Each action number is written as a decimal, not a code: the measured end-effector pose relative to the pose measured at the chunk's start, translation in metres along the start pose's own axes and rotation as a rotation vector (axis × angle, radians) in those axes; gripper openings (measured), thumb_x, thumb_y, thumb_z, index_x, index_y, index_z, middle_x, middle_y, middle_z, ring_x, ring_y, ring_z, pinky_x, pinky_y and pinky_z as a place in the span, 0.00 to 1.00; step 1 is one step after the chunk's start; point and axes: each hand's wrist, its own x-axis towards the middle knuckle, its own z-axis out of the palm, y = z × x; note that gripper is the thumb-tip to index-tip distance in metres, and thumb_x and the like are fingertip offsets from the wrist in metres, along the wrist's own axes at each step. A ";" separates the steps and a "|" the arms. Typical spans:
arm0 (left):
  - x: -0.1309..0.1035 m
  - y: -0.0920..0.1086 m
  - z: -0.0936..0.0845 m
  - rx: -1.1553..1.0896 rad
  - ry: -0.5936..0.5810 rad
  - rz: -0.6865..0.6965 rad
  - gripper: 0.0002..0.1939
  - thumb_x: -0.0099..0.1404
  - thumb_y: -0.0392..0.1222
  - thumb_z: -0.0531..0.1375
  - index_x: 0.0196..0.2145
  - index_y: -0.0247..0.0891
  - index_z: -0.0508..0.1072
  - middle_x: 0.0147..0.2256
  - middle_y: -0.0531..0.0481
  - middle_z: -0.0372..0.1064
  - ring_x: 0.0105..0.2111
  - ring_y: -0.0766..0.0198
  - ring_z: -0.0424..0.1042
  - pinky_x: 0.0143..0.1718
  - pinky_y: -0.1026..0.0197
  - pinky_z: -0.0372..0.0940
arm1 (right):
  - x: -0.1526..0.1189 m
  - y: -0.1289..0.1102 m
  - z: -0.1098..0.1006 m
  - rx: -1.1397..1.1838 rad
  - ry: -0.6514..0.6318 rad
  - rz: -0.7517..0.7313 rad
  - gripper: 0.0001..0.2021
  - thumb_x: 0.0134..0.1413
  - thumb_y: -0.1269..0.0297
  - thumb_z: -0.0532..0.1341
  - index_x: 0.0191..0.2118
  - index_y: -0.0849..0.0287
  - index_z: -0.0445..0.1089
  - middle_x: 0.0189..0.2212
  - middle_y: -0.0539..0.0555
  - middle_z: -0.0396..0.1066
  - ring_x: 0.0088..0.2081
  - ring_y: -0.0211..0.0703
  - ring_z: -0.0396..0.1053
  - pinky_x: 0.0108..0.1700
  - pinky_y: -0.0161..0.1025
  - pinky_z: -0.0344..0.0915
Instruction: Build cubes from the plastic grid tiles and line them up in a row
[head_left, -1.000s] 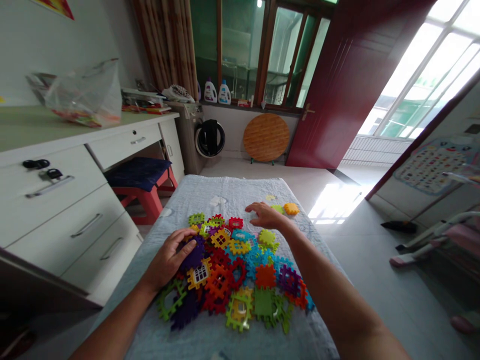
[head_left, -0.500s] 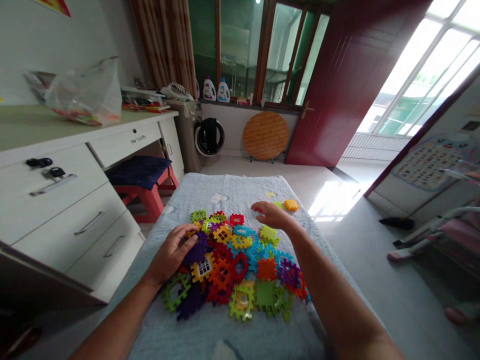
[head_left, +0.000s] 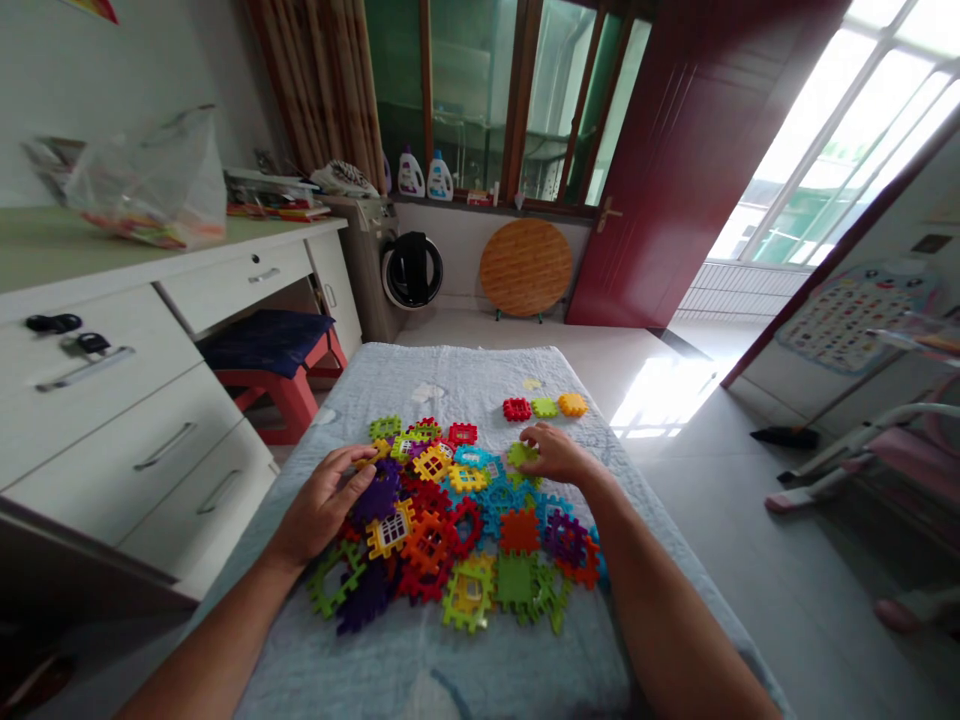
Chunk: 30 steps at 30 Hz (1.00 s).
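The right hand (head_left: 555, 453) is half closed, its fingers bent down at a lime piece (head_left: 520, 456) on the far right side of the pile (head_left: 427, 545); whether it grips this piece, I cannot tell. The left hand (head_left: 319, 503) is loosely open, with thumb and fingers apart, and it rests at a purple piece (head_left: 379, 489) on the left side of the pile. Between the two hands, the toy pieces lie flat and overlapping, in yellow, red, blue and other colours. Just beyond the right hand, a red piece (head_left: 517, 409), a green piece (head_left: 544, 407) and an orange piece (head_left: 573, 404) stand in a short row, apart from the pile; the orange one is nearest to the right edge of the worktop (head_left: 480, 378). Behind the pile, a wide strip of cloth (head_left: 397, 385) runs up to the far edge, and another strip lies on the near side, between the forearms. The cloth is pale blue, a little wrinkled, and it covers the whole top. To the left are a stool (head_left: 274, 345) with dark seat and a white desk (head_left: 97, 430) bearing a plastic bag (head_left: 150, 190). Farther away, a washing machine (head_left: 367, 270) and a round board (head_left: 526, 268) are below the window (head_left: 472, 95), beside a dark red door (head_left: 697, 170). On the right, sunlight falls on the floor (head_left: 697, 490).
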 end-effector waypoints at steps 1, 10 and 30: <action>0.000 0.000 0.000 0.001 -0.002 -0.004 0.24 0.64 0.59 0.52 0.46 0.39 0.70 0.50 0.45 0.67 0.53 0.53 0.64 0.59 0.49 0.55 | 0.000 0.001 0.002 -0.012 0.017 0.009 0.18 0.43 0.61 0.65 0.42 0.61 0.69 0.38 0.57 0.68 0.39 0.45 0.65 0.42 0.37 0.59; 0.001 -0.003 -0.003 0.020 0.015 -0.010 0.24 0.64 0.59 0.52 0.47 0.39 0.70 0.50 0.45 0.67 0.53 0.53 0.65 0.59 0.50 0.55 | -0.006 0.011 -0.001 -0.116 0.018 0.064 0.23 0.40 0.61 0.66 0.46 0.61 0.69 0.42 0.60 0.64 0.43 0.51 0.61 0.46 0.42 0.58; 0.001 -0.006 -0.002 0.008 0.000 -0.025 0.23 0.64 0.59 0.52 0.47 0.40 0.70 0.50 0.45 0.67 0.54 0.51 0.65 0.59 0.46 0.56 | 0.077 0.057 -0.049 -0.321 -0.034 0.201 0.27 0.40 0.68 0.64 0.52 0.52 0.69 0.50 0.58 0.66 0.50 0.58 0.60 0.46 0.48 0.59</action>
